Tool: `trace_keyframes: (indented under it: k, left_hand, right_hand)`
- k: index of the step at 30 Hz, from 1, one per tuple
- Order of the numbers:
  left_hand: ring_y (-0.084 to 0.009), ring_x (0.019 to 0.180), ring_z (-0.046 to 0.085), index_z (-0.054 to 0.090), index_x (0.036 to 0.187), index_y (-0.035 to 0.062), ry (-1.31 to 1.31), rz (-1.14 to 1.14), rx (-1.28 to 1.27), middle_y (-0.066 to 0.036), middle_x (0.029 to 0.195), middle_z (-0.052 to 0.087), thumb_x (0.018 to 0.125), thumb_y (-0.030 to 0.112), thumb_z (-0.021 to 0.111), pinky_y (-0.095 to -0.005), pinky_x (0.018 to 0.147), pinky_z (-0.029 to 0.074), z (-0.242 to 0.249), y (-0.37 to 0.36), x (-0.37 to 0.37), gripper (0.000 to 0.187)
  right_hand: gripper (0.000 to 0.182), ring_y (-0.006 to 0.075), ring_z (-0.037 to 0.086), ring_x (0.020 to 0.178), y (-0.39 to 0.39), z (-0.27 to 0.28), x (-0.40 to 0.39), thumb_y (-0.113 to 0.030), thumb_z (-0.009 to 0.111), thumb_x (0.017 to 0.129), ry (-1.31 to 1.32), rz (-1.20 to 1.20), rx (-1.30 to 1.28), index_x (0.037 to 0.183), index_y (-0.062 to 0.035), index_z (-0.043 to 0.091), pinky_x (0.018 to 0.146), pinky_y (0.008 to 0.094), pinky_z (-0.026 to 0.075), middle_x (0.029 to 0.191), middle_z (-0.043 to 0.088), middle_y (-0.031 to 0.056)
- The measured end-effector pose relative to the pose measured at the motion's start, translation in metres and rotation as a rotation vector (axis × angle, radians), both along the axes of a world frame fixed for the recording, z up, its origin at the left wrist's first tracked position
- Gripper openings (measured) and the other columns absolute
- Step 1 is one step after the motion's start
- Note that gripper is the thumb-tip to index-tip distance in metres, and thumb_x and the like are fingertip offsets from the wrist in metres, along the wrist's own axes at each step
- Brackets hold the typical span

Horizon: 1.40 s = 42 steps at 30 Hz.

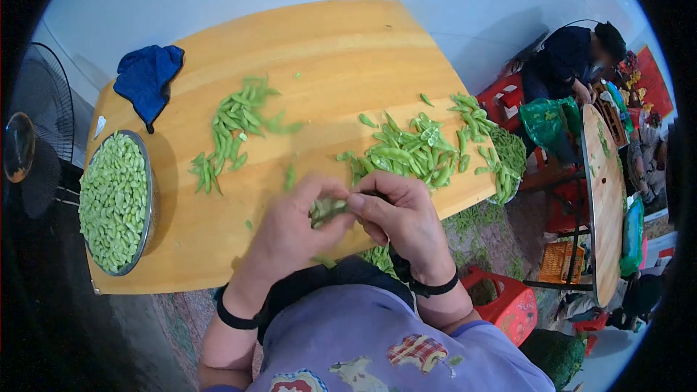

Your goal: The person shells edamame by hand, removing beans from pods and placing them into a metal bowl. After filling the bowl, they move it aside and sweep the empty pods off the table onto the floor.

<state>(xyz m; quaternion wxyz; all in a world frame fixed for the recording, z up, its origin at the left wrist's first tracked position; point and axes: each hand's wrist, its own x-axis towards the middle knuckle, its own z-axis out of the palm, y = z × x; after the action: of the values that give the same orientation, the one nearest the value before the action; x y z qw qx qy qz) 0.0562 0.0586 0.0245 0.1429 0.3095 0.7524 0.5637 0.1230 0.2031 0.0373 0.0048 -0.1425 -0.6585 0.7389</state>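
Observation:
Over the front edge of the table, my two hands meet at the fingertips. My left hand is curled around pale green broad beans, which show between its thumb and fingers. The thumb and fingers of my right hand pinch a bean pod, mostly hidden by the fingers. Beyond my right hand lies a heap of green bean pods. A looser pile of pods or shells lies farther left, partly blurred. At the far left, a metal bowl is heaped with shelled broad beans.
A blue cloth lies on the wooden table at the back left. A fan stands left. More pods fill a container past the right edge. A red stool is at right; another person sits beyond.

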Motion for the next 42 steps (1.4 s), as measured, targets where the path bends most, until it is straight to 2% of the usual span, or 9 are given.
trace_keyframes:
  k: [7, 14, 16, 19, 21, 26, 34, 38, 42]
  left_hand:
    - [-0.0104, 0.064, 0.053, 0.049, 0.086, 0.0052, -0.140, 0.065, 0.080, -0.005, 0.071, 0.055, 0.072, 0.004, 0.061, -0.0260, 0.058, 0.044, -0.009, 0.005, 0.003, 0.018]
    - [-0.0087, 0.059, 0.048, 0.048, 0.083, 0.0060, 0.133, 0.195, 0.055, -0.003, 0.068, 0.048, 0.073, 0.002, 0.060, -0.0244, 0.052, 0.041, -0.009, 0.003, 0.007, 0.016]
    - [-0.0074, 0.059, 0.047, 0.048, 0.083, 0.0062, 0.088, 0.180, 0.005, -0.001, 0.069, 0.047, 0.073, 0.002, 0.059, -0.0229, 0.052, 0.040, -0.010, -0.001, 0.003, 0.015]
    - [-0.0008, 0.060, 0.041, 0.047, 0.085, 0.0069, -0.602, 0.097, 0.392, 0.007, 0.071, 0.044, 0.078, 0.001, 0.054, -0.0165, 0.051, 0.035, -0.019, -0.001, -0.003, 0.012]
    - [-0.0007, 0.060, 0.041, 0.047, 0.085, 0.0069, -0.583, 0.077, 0.391, 0.006, 0.070, 0.043, 0.078, 0.001, 0.054, -0.0163, 0.051, 0.035, -0.022, 0.001, -0.003, 0.011]
    - [-0.0013, 0.058, 0.042, 0.047, 0.084, 0.0070, -0.431, 0.080, 0.338, 0.004, 0.067, 0.044, 0.080, 0.003, 0.053, -0.0157, 0.049, 0.033, -0.026, 0.001, -0.004, 0.009]
    - [-0.0031, 0.051, 0.039, 0.052, 0.085, 0.0065, -0.913, 0.149, 0.544, 0.001, 0.067, 0.050, 0.079, 0.007, 0.054, -0.0168, 0.043, 0.024, -0.032, -0.011, -0.019, 0.007]
    - [-0.0068, 0.051, 0.041, 0.055, 0.084, 0.0040, -0.896, 0.149, 0.256, -0.001, 0.064, 0.052, 0.079, 0.010, 0.055, -0.0217, 0.043, 0.030, -0.033, -0.010, -0.010, 0.007]
    - [-0.0213, 0.067, 0.054, 0.058, 0.077, -0.0002, -0.066, -0.198, -0.323, -0.009, 0.075, 0.055, 0.072, 0.011, 0.061, -0.0314, 0.059, 0.043, -0.041, -0.013, 0.004, 0.013]
  right_hand:
    - [0.014, 0.0041, 0.043, 0.042, -0.004, -0.007, -0.010, -0.013, 0.057, 0.083, -0.028, -0.042, -0.147, 0.080, 0.0008, 0.057, 0.036, 0.0188, 0.032, 0.058, 0.051, -0.0002]
    - [0.013, 0.0063, 0.042, 0.039, -0.003, -0.015, -0.018, -0.012, 0.058, 0.081, -0.024, -0.028, -0.530, 0.076, -0.0002, 0.055, 0.034, 0.0198, 0.032, 0.058, 0.050, 0.0018]
    - [0.013, 0.0061, 0.042, 0.040, -0.005, -0.019, -0.020, -0.012, 0.058, 0.080, 0.015, -0.023, -0.506, 0.075, -0.0004, 0.054, 0.034, 0.0200, 0.032, 0.058, 0.049, 0.0020]
    - [0.015, 0.0059, 0.044, 0.040, -0.011, -0.019, -0.023, -0.012, 0.058, 0.081, 0.024, -0.063, -0.326, 0.075, 0.0008, 0.054, 0.034, 0.0204, 0.033, 0.057, 0.051, 0.0023]
    - [0.016, 0.0057, 0.045, 0.041, -0.019, -0.017, -0.023, -0.012, 0.057, 0.081, 0.062, -0.132, 0.015, 0.075, 0.0026, 0.054, 0.035, 0.0204, 0.034, 0.055, 0.052, 0.0023]
    - [0.017, 0.0055, 0.045, 0.040, -0.017, -0.019, -0.025, -0.013, 0.057, 0.081, 0.064, -0.109, -0.019, 0.078, 0.0040, 0.055, 0.035, 0.0202, 0.034, 0.054, 0.051, 0.0020]
    - [0.016, 0.0054, 0.044, 0.043, -0.013, -0.021, -0.020, -0.012, 0.058, 0.081, 0.098, -0.190, 0.067, 0.082, 0.0045, 0.057, 0.038, 0.0204, 0.035, 0.055, 0.051, 0.0019]
    - [0.018, 0.0050, 0.045, 0.056, 0.001, -0.014, -0.012, -0.006, 0.056, 0.080, 0.153, -0.291, 0.327, 0.095, 0.0035, 0.059, 0.046, 0.0196, 0.037, 0.061, 0.053, 0.0007]
    - [0.051, 0.0069, 0.051, 0.057, 0.031, -0.012, -0.004, -0.001, 0.054, 0.080, 0.239, -0.541, 0.324, 0.129, -0.0003, 0.037, 0.046, 0.0175, 0.040, 0.085, 0.060, 0.0073]
